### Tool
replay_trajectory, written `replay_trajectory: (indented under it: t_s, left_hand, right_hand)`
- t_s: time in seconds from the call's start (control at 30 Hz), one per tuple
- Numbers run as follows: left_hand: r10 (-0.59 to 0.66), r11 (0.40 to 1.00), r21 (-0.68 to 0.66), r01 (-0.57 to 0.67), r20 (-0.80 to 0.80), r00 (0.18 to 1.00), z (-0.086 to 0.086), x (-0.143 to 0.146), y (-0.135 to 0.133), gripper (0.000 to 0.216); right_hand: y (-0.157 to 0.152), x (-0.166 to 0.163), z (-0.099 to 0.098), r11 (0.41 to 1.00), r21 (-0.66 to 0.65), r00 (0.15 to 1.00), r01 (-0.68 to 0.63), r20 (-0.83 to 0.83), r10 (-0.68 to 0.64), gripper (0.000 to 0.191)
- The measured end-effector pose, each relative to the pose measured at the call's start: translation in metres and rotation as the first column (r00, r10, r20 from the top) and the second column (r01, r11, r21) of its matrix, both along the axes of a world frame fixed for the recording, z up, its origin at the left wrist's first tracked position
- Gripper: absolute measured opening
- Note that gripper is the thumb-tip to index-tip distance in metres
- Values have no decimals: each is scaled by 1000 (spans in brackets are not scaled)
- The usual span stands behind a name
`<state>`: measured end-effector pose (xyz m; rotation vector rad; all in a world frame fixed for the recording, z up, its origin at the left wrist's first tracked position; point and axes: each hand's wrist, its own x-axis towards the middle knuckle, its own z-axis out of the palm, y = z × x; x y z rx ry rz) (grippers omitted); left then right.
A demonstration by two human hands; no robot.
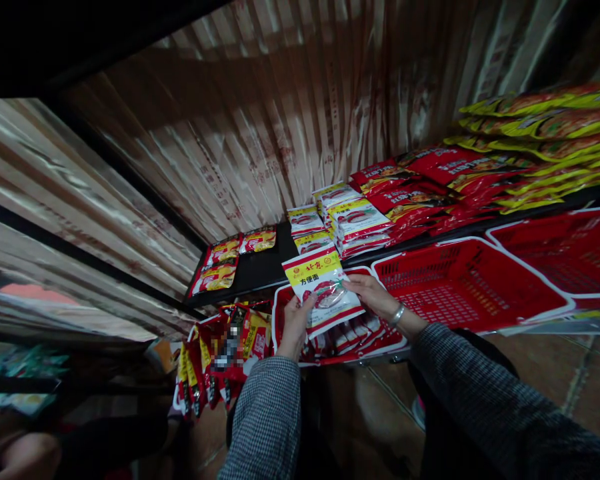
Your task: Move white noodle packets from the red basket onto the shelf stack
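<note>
Between my hands is a white and yellow packet of instant noodles [325, 283], its printed front facing up. My left hand [296, 323] grips its lower left edge, and my right hand [375, 293] pinches its right edge. Below the packet stands a red basket with a white rim [405, 343], in which several similar packets [357, 337] stand on edge. Just beyond the held packet, stacks of matching noodle packets [357, 220] lie on a black shelf [257, 270].
Red packets [410, 200] and tall piles of yellow packets [555, 147] fill the shelf's right side. Several red and yellow packets [220, 260] lie at its left end. Two more red baskets [470, 283] stand at right, and a filled basket [225, 353] at left. A person's limb [30, 457] shows lower left.
</note>
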<state>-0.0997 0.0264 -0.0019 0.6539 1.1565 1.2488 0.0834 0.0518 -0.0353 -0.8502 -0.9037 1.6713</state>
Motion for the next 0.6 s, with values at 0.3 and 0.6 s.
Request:
replay_trajectory:
  t_s: [0.3,0.6]
  left_hand:
    - [-5,999,34,4,18,1000,-2,-1,7,47]
    - [-6,999,51,4,36,999,-8,-9,20,46]
  right_hand:
    - [6,7,-1,997,-47,998,66,10,-65,34]
    - [11,5,0,979,-182,992,91,-69,-105,11]
